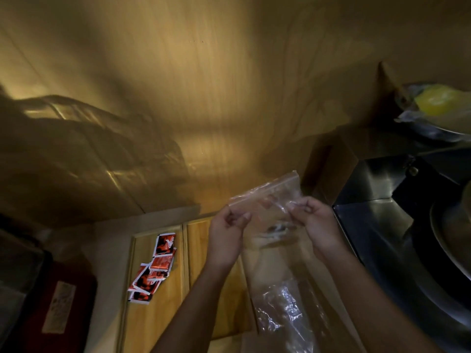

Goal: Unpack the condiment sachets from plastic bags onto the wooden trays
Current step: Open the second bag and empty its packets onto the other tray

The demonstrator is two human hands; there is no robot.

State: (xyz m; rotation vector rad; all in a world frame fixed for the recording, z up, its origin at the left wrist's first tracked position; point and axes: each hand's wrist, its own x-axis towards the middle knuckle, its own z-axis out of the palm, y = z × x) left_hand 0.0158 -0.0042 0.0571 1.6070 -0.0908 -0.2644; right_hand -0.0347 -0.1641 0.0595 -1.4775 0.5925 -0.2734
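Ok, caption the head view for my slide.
Left hand and right hand pinch a bag above the right tray; sachets lie on the left tray.

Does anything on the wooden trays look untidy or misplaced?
The red-and-black condiment sachets lie askew and overlapping on the left light wooden tray, not in rows. The clear plastic zip bag held by left hand and right hand looks intact.
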